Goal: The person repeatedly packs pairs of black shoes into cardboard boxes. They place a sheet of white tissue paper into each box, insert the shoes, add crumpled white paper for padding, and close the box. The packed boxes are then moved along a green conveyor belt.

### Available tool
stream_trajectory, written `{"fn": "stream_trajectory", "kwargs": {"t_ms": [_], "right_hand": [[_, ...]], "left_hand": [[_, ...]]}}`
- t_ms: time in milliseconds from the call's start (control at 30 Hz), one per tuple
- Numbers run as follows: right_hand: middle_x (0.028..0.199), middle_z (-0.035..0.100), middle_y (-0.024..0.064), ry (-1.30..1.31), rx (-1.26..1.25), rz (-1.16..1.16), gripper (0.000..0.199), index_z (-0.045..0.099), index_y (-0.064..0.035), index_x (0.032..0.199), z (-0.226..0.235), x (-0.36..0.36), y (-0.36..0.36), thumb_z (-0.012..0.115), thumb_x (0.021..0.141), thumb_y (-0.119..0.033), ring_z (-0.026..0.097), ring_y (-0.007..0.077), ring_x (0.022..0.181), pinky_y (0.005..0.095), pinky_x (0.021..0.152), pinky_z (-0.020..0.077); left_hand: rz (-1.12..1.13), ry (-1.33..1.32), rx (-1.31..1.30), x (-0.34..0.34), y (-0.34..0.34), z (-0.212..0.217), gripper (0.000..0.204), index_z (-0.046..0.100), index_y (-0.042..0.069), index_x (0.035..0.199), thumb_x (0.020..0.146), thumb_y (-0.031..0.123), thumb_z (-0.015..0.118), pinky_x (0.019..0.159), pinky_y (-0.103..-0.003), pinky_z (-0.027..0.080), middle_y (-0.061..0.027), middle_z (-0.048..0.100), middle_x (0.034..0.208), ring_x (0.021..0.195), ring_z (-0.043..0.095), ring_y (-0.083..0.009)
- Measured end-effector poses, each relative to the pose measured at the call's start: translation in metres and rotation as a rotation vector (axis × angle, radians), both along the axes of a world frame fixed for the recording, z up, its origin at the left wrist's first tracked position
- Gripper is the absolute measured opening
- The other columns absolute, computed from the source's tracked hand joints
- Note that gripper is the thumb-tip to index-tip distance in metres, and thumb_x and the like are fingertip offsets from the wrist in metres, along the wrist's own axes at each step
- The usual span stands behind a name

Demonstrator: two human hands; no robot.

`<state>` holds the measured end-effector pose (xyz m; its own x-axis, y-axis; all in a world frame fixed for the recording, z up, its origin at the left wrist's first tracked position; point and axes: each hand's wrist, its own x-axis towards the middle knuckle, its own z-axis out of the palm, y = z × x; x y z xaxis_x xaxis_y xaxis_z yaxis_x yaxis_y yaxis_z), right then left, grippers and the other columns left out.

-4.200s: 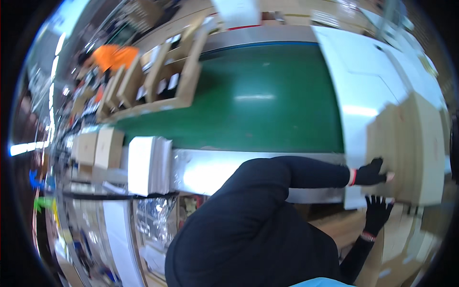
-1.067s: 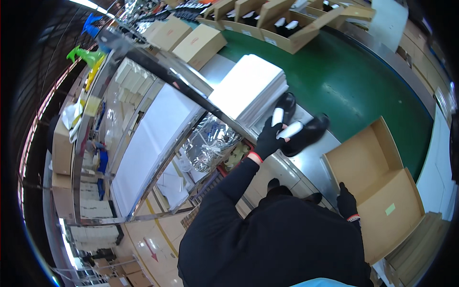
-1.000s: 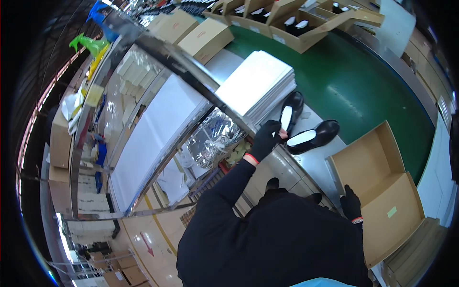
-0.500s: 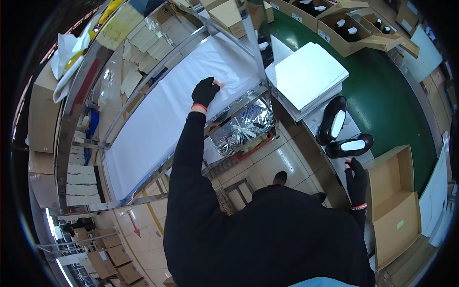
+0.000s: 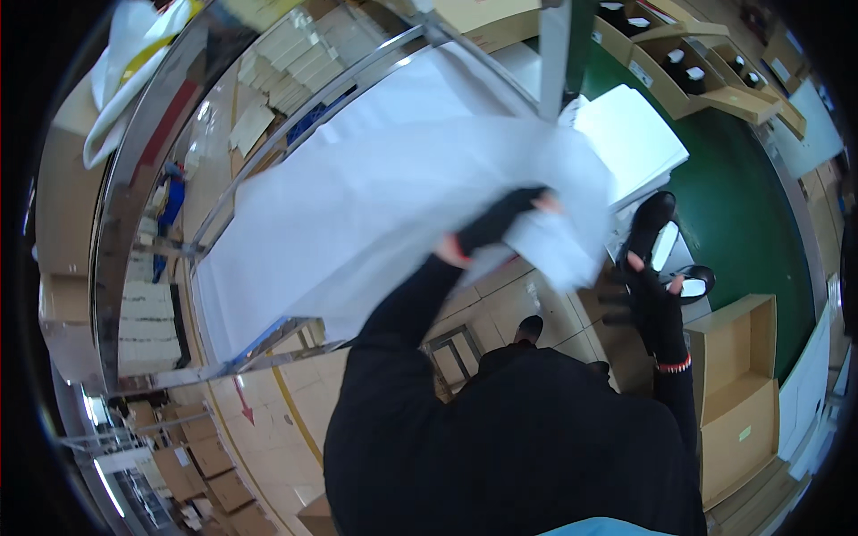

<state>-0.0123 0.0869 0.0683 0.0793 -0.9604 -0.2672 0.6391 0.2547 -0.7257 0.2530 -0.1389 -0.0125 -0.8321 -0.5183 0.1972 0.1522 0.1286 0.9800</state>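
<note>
My left hand (image 5: 509, 219), in a black fingerless glove, is closed on the edge of a thin white sheet of tissue paper (image 5: 429, 170). The sheet billows, blurred, from the rack shelf toward the table. Below the pair of black shoes is my right hand (image 5: 657, 313), gloved likewise, with fingers apart and nothing in it. One black shoe (image 5: 649, 220) stands upright at the table's near edge, and the other black shoe (image 5: 702, 279) is partly behind my right fingers. White inserts show inside both shoes.
A stack of white sheets (image 5: 630, 138) lies beyond the shoes on the green table (image 5: 715, 196). An open cardboard box (image 5: 735, 402) sits to my right. Boxes with black shoes (image 5: 684, 71) stand at the far right. The rack's metal post (image 5: 553, 62) rises between shelf and table.
My left hand has pulled the tissue paper off the shelf surface, rightward toward the table. My right hand has risen toward the shoes with its fingers spreading.
</note>
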Motion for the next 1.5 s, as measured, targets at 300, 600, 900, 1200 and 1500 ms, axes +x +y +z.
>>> {"fn": "stream_trajectory", "kwargs": {"t_ms": [300,600,900,1200,1500], "right_hand": [[0.078,0.051,-0.0010,1.149,-0.253,-0.479,0.014,0.054,-0.0015,0.100,-0.010,-0.060,-0.025,0.050,0.086,-0.003,0.045,0.0065,0.057,0.0222,0.050,0.0391],[0.073,0.046,-0.0011,1.362,0.048,-1.121,0.013,0.055,-0.0016,0.089,0.032,-0.191,0.144,0.046,0.084,0.006,0.043,0.0071,0.070,0.0231,0.064,0.0367],[0.108,0.067,0.0088,2.001,0.769,-1.096,0.037,0.056,-0.0055,0.128,0.076,-0.349,0.534,0.043,0.093,-0.009,0.060,0.0140,0.094,0.0298,0.079,0.0456],[0.134,0.053,0.0126,1.846,1.055,-1.067,0.057,0.048,-0.0048,0.134,0.069,-0.399,0.737,0.048,0.079,0.006,0.050,0.0228,0.123,0.0322,0.103,0.0372],[0.137,0.049,0.0139,2.327,1.435,-0.696,0.063,0.043,-0.0069,0.139,-0.002,-0.436,0.771,0.036,0.078,0.008,0.045,0.0289,0.129,0.0360,0.106,0.0366]], "left_hand": [[1.278,-0.803,-0.978,0.101,0.037,0.035,0.038,0.055,0.007,0.123,0.091,0.028,0.058,0.104,-0.043,0.032,-0.0144,0.054,0.129,0.124,0.044,-0.0323],[0.954,-0.449,-0.954,-0.033,0.052,0.051,0.056,0.051,0.009,0.132,0.079,0.010,0.072,0.071,-0.026,0.049,-0.0110,0.053,0.130,0.080,0.065,-0.0177],[0.001,-0.006,-0.894,-0.359,0.144,0.113,0.053,0.055,0.003,0.122,0.077,0.022,0.075,0.099,-0.040,0.039,-0.0191,0.055,0.121,0.116,0.051,-0.0336],[-0.910,-0.888,-0.909,-0.558,0.101,0.072,0.065,0.054,0.005,0.129,0.072,0.024,0.078,0.097,-0.037,0.043,-0.0175,0.057,0.126,0.114,0.055,-0.0294],[0.027,-0.441,-1.609,-0.674,0.114,0.012,0.056,0.054,0.013,0.124,0.075,0.031,0.073,0.100,-0.055,0.033,-0.0086,0.061,0.114,0.109,0.056,-0.0260]]}}
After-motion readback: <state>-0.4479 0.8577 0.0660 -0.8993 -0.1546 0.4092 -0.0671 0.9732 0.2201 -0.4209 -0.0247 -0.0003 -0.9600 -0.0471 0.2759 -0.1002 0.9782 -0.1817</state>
